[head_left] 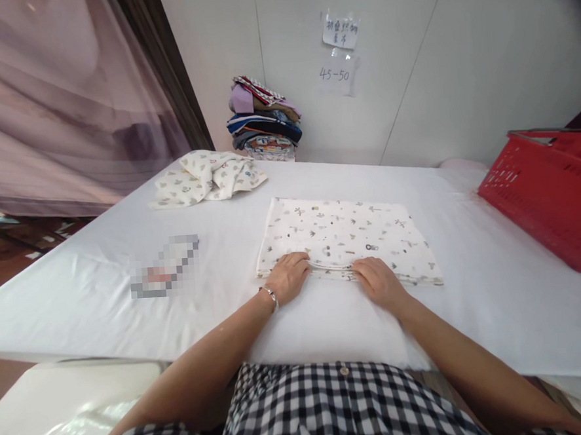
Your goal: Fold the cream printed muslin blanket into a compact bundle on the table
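A white printed cloth [345,230], folded into a flat rectangle, lies in the middle of the white table [102,288]. My left hand [289,276] rests on its near edge at the left, fingers curled over the fold. My right hand [377,279] lies on the same edge further right, fingers bent and pinching the hem. A bracelet circles my left wrist.
A crumpled printed cloth [206,175] lies at the back left. A stack of folded clothes [263,119] stands against the wall. A red plastic basket [550,195] sits at the right edge. A blurred small object [164,267] lies left of the cloth.
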Motion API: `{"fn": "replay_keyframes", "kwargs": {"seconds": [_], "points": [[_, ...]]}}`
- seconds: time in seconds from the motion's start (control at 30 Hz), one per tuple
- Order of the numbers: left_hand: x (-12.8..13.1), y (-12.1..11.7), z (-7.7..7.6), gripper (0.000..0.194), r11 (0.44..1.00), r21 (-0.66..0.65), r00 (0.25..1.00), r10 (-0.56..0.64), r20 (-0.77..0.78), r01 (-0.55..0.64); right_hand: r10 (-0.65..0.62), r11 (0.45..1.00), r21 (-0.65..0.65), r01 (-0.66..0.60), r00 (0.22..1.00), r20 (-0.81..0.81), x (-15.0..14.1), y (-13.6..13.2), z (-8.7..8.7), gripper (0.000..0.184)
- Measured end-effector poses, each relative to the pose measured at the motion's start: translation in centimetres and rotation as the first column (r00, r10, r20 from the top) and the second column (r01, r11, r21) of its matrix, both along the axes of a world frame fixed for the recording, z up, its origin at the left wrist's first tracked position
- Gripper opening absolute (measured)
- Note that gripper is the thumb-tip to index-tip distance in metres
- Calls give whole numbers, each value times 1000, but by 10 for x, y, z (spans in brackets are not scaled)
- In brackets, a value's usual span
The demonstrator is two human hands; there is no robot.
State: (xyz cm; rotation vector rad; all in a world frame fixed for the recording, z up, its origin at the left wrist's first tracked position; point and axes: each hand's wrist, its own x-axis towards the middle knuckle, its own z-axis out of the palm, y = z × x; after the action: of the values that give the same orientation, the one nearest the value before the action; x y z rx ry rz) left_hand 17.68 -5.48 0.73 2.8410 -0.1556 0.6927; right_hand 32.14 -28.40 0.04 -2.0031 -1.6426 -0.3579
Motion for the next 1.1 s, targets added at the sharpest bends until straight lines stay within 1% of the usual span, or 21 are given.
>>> {"fn": "replay_keyframes", "kwargs": {"seconds": [0.1,0.17,0.3,0.43,0.5,0.6,0.7,0.77,0.83,0.93,1.0,1.1], "points": [[0,0,-1,17,1000,0,1000,-16,-13,16,2,1000,-25,-2,1000,2,0,0,1,18],[0,1,-1,18,1000,-5,1000,-7,-10,7,5,1000,-23,-5,1000,2,1,-1,0,19],[1,1,-3,19,1000,-5,1000,14,-14,-14,17,1000,19,-17,1000,2,1,0,0,20],[0,3,-5,16,1000,-15,999,-27,-24,26,15,998,60,-16,1000,10,0,1,1,20],[-1,4,-6,18,999,-10,999,-37,-29,36,3,997,73,-4,1000,14,0,1,1,20],[-2,3,-5,17,1000,-2,998,-21,-51,21,-20,996,87,18,1000,21,0,1,0,18],[-2,1,-2,20,1000,-1,998,-8,-65,8,-11,994,106,7,999,42,0,0,1,17],[-1,0,0,22,1000,-1,998,4,-59,-4,9,996,89,-14,999,47,-1,-1,2,16],[0,-1,0,24,1000,1,999,23,-47,-23,18,999,32,-19,999,33,-2,-2,3,14],[2,-2,-2,24,999,13,999,41,-33,-40,-14,999,-40,15,1000,25,-2,-3,1,23],[3,-3,-4,23,999,24,999,48,-26,-47,-31,999,-32,32,999,43,-1,-2,-1,23],[4,-3,-7,21,998,33,998,62,-6,-61,-17,1000,-2,18,998,66,1,-1,-5,21]]}}
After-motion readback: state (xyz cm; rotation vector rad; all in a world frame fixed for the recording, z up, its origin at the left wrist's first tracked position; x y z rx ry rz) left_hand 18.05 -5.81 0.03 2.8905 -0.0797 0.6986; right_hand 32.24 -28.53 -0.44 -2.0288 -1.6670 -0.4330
